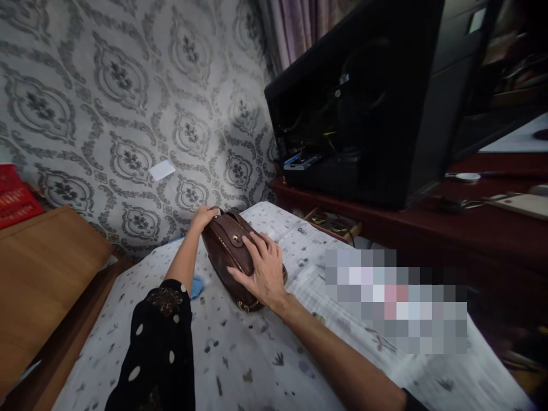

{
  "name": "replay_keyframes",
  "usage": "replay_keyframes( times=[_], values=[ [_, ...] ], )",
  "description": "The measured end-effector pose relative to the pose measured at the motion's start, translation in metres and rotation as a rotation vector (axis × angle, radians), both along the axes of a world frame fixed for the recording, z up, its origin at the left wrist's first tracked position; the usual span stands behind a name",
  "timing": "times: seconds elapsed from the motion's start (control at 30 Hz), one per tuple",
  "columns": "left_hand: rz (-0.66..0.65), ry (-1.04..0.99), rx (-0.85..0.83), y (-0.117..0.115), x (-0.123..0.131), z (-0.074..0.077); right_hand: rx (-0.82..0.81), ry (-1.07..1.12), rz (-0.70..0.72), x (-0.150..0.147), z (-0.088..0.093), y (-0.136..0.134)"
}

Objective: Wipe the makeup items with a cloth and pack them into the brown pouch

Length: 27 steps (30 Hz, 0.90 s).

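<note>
A dark brown leather handbag (228,251) with gold zips and a round clasp lies at an angle on the white patterned sheet (240,359). At its far end, my left hand (205,218) is closed on the bag's edge, its fingertips partly hidden there. My right hand (263,268) rests on the bag's near right side with the fingers spread out and the thumb apart. A small blue thing (196,287) shows on the sheet beside my left forearm; its kind is unclear.
To the left stands a wooden board (51,285) with a red item (17,197) on it. A black computer case (355,108) sits on the dark red desk (428,214) at right. Below is an open drawer (334,225). Part of the sheet is blurred out.
</note>
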<state>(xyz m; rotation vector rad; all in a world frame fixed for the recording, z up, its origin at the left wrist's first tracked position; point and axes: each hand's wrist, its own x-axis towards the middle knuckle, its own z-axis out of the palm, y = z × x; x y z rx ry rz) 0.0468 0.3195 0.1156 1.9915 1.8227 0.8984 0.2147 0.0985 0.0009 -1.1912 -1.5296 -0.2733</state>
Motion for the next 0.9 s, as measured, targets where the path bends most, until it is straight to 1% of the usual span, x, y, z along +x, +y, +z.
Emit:
replay_keyframes(
  times=[0.13, 0.2, 0.3, 0.43, 0.6, 0.77, 0.9],
  values=[
    [-0.043, 0.03, -0.141, 0.014, 0.016, 0.001, 0.0, 0.002, -0.004, 0.0, 0.001, -0.001],
    [-0.043, 0.037, -0.165, 0.018, 0.021, 0.001, 0.002, 0.01, -0.005, -0.001, 0.001, -0.001],
    [-0.019, 0.043, -0.155, 0.021, 0.023, 0.0, 0.001, 0.01, -0.004, -0.001, 0.001, -0.001],
    [0.031, 0.043, -0.079, 0.019, 0.022, -0.002, 0.009, 0.012, -0.022, -0.002, -0.001, 0.0],
    [0.057, -0.021, 0.068, 0.008, 0.019, -0.004, -0.003, 0.006, -0.023, -0.002, -0.001, 0.0],
    [0.021, -0.154, 0.212, -0.004, 0.015, -0.005, -0.01, 0.007, -0.022, -0.002, 0.001, -0.001],
    [-0.028, -0.241, 0.245, -0.009, 0.012, -0.006, -0.008, 0.002, -0.03, -0.002, 0.002, -0.001]
  ],
)
